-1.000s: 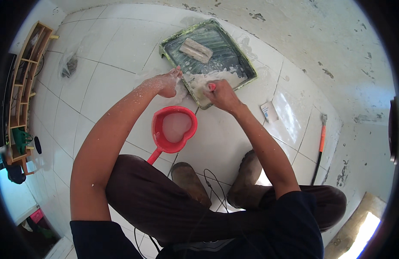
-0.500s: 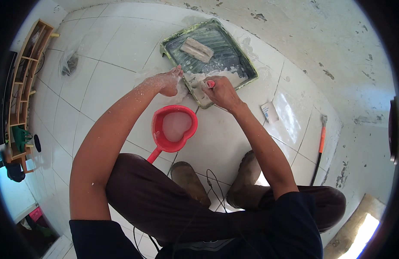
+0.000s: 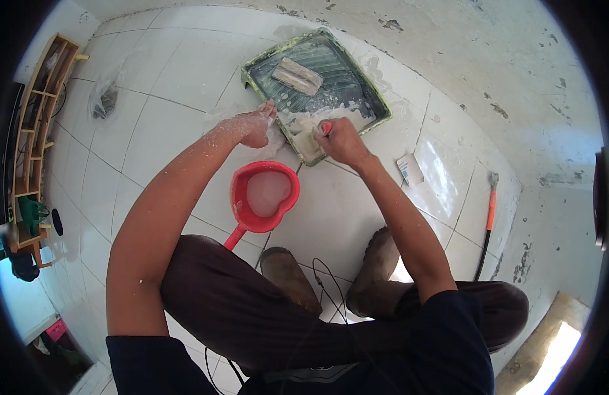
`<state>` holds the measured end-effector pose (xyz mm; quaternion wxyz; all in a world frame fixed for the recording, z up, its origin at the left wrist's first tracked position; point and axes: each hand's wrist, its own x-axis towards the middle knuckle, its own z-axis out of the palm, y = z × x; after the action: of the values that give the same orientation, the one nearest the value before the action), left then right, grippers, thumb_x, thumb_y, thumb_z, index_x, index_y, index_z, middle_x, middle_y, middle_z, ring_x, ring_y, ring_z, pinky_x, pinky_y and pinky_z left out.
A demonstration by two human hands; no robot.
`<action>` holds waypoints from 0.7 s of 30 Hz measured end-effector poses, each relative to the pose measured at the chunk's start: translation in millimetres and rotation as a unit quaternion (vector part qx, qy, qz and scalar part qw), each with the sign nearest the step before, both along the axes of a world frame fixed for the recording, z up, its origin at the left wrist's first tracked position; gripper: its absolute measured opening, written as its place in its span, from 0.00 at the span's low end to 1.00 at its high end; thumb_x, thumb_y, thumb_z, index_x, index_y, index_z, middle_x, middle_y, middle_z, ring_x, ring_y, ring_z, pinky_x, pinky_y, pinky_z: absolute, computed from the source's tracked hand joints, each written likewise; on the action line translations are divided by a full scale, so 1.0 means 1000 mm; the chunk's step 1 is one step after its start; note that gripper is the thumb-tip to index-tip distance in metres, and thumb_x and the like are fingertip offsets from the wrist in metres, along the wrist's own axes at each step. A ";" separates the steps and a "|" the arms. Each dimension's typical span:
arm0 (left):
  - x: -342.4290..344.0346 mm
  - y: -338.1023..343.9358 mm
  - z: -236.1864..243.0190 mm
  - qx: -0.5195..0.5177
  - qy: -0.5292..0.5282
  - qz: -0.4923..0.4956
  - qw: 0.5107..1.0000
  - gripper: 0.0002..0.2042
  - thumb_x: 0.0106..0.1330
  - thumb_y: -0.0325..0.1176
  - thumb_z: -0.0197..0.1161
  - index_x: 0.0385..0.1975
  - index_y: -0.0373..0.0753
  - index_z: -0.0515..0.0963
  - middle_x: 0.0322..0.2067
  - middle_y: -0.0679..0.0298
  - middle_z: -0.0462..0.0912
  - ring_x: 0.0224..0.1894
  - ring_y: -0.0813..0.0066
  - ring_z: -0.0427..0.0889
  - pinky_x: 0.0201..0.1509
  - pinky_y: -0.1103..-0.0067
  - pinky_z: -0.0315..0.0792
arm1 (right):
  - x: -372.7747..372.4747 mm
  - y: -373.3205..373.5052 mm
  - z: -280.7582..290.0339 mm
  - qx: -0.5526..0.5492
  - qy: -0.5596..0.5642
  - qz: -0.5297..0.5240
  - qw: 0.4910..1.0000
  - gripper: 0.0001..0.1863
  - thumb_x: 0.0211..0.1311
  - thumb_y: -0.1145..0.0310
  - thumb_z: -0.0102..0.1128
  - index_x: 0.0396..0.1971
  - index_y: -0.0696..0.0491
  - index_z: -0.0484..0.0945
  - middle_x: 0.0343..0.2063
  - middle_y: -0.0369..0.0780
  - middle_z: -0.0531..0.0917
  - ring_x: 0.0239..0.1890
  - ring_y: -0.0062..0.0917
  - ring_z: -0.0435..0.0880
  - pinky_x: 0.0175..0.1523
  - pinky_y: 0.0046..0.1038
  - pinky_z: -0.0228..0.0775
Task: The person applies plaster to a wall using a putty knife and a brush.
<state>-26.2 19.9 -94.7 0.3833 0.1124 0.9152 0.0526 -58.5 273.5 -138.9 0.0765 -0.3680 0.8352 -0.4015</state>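
My right hand is closed around the red handle of a scraper, over the near part of a dark green paint tray. Most of the scraper's blade is hidden by the hand and by wet white paste spread in the tray. White residue coats my left hand, whose fingers stretch out at the tray's left edge; whether they touch it I cannot tell. Just below that hand, a red heart-shaped dipper stands on the floor with cloudy whitish liquid inside. A worn, flat, paste-stained block lies in the tray's far part.
Crumpled clear plastic lies beside the tray. A small torn white carton is to the right, then an orange-and-black-handled hammer near the peeling wall. A thin black cable runs between my boots. Wooden shelving stands far left.
My right hand has moved slightly to the right over the paste with the scraper. My left hand has stayed at the tray's edge. The view has shifted slightly.
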 end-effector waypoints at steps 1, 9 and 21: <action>0.000 -0.001 0.000 -0.001 -0.001 0.001 1.000 0.44 0.53 0.24 0.50 0.75 0.28 0.43 0.77 0.43 0.36 0.80 0.56 0.39 0.81 0.70 0.46 | -0.002 0.001 0.008 0.035 -0.026 -0.030 0.999 0.13 0.56 0.68 0.65 0.21 0.61 0.74 0.21 0.55 0.76 0.28 0.54 0.76 0.33 0.45 0.67; 0.001 -0.007 -0.007 0.001 0.002 -0.009 1.000 0.43 0.60 0.32 0.52 0.75 0.27 0.42 0.77 0.43 0.34 0.80 0.56 0.41 0.80 0.69 0.48 | 0.000 0.008 0.010 0.007 -0.051 -0.027 0.998 0.15 0.59 0.67 0.65 0.21 0.61 0.73 0.20 0.55 0.75 0.24 0.53 0.73 0.31 0.42 0.66; 0.000 -0.004 -0.003 -0.009 -0.011 0.000 1.000 0.43 0.57 0.26 0.51 0.75 0.28 0.42 0.77 0.44 0.34 0.80 0.57 0.39 0.81 0.71 0.46 | -0.019 0.027 0.004 0.168 0.125 -0.025 0.977 0.12 0.64 0.65 0.58 0.24 0.57 0.78 0.24 0.53 0.81 0.32 0.51 0.82 0.39 0.49 0.73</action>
<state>-25.8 15.7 -97.6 0.3947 0.1081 0.9113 0.0460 -77.2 301.0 -134.7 0.0224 -0.3758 0.9028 -0.2078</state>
